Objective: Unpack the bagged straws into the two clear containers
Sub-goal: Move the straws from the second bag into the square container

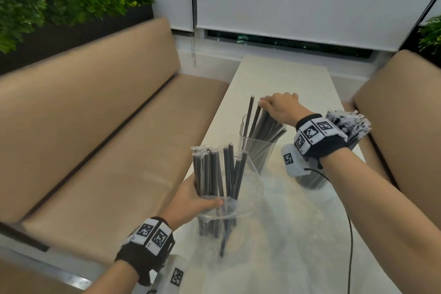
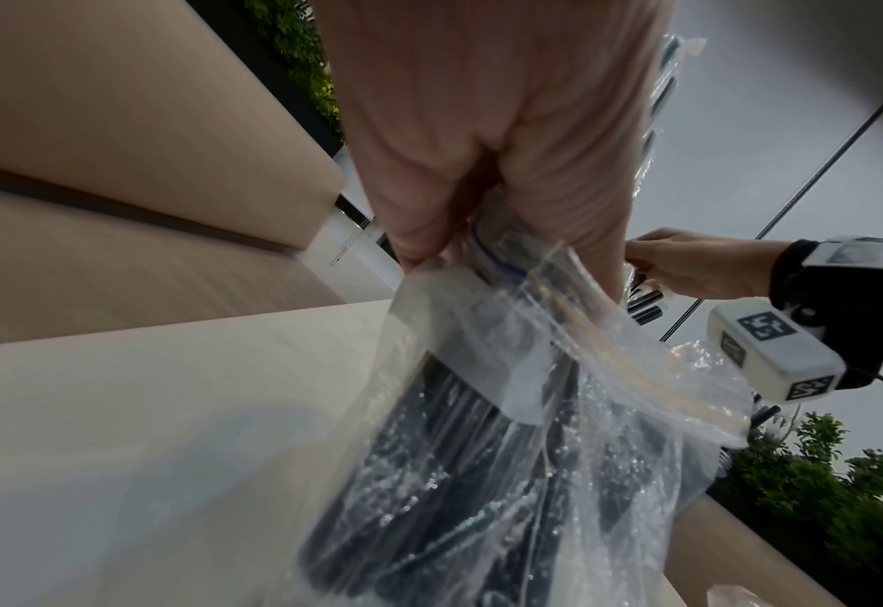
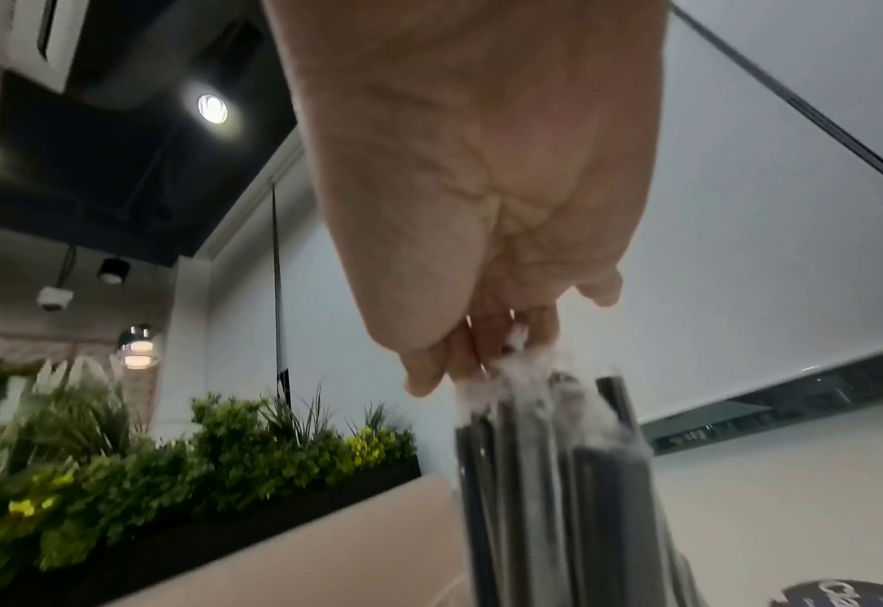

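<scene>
My left hand (image 1: 191, 200) grips a clear plastic bag (image 1: 253, 188) round a bundle of black straws (image 1: 210, 174) that stands upright at the table's near left edge. The left wrist view shows the palm (image 2: 480, 143) closed on the crinkled bag (image 2: 532, 431). Further back stands a clear container (image 1: 259, 153) with black straws (image 1: 265, 126) leaning in it. My right hand (image 1: 279, 107) is on their top ends, and its fingertips (image 3: 428, 382) pinch the wrapped straw tips (image 3: 532, 431). A second container of wrapped straws (image 1: 350, 124) shows partly behind my right wrist.
The narrow white table (image 1: 286, 74) runs away from me between a tan bench (image 1: 95, 126) on the left and a tan seat (image 1: 405, 102) on the right. A black cable (image 1: 349, 234) trails from my right wrist. Green plants (image 1: 47, 7) line the bench's back.
</scene>
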Tool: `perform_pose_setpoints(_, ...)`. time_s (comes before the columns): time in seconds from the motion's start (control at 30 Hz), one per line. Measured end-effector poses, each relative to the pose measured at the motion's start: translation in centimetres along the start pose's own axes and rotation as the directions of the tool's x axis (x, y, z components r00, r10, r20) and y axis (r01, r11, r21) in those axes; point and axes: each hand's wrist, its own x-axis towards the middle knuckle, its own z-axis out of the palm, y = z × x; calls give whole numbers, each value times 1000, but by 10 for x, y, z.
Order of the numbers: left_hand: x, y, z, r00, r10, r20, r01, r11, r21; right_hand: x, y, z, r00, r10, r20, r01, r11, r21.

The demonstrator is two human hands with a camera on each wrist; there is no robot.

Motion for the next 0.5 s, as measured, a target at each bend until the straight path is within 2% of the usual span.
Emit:
perform_pose_setpoints(0.07,-1,1,0,1000,-1,-8,1,1000,-6,-10,1,-7,991,-17,-133,28,997,75)
perform_pose_setpoints(0.13,0,1,0,1000,3,-14,-3,1000,-10,-27,-4,-16,957,-19,-289,88,970,228)
perform_pose_setpoints(0.23,1,0,0,999,3,-38,-3,1000,-14,-64,-25,-14,935,61,-348,138,844,519)
perform_pose_setpoints(0.3,2,0,0,998,10,-55,-11,1000,-29,-90,-44,3,965,122,-231,79,704,705)
perform_pose_setpoints(0.37,0,2,0,998,23,-57,-25,999,-47,-112,-61,30,995,89,43,-89,614,784)
perform_pose_setpoints(0.4,-1,4,1,998,33,-49,-35,998,-54,-119,-67,46,987,37,155,-148,576,804)
perform_pose_setpoints(0.43,-3,6,3,999,40,-35,-42,997,-57,-124,-72,60,980,-11,200,-164,529,833)
perform_pose_setpoints(0.5,-7,11,7,999,44,5,-44,997,-58,-129,-82,80,989,-42,144,-111,444,889)
